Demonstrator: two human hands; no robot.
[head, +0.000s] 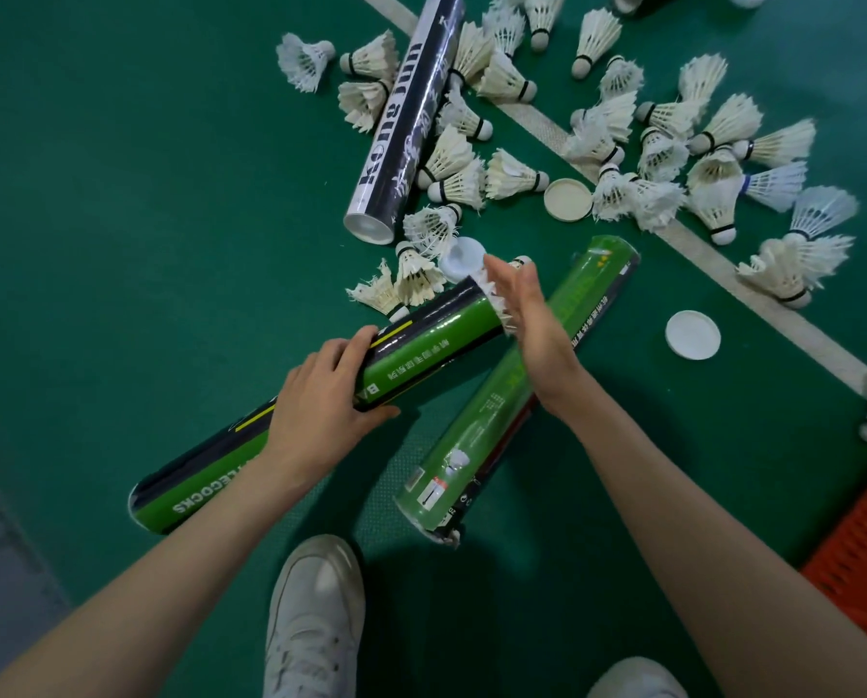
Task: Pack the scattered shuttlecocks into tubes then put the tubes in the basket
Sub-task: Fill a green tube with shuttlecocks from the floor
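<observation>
**Pushing a shuttlecock into the tube**

Your left hand [320, 395] grips the green-and-black tube [436, 340] mid-body. Your right hand [532, 314], fingers straight, presses a shuttlecock [493, 298] into its mouth. Pressing off-centre would likely crush the feathers or jam it.

Bare green floor [119, 193] is found on the left side. Upper right is crowded by scattered shuttlecocks [726, 122], loose lids [692, 334] and a black tube [406, 118].
</observation>
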